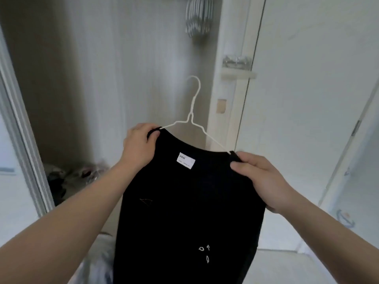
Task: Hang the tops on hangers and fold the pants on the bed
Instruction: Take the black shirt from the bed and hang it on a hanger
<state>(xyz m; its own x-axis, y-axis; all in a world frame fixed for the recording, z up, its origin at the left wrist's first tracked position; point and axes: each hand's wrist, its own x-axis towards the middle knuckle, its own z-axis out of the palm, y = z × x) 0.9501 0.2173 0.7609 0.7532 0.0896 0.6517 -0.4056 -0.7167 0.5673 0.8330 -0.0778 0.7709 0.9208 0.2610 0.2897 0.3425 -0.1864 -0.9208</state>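
Our left hand [139,144] gripped one shoulder of the soft black fabric top [190,201] at the left end of the thin white wire hanger [191,117], fingers curled, pinching the cloth. The top hung limp below the hanger, its neckline draped over both hanger arms. High above the hanger hung a bunch of spare pale hangers [198,17]. At the hanger's right end our right hand [260,181] pinched the other shoulder, fingers pressed together on the fabric. We judged the top light and floppy, apt to slide off thin wire, so best held at the shoulder seams.
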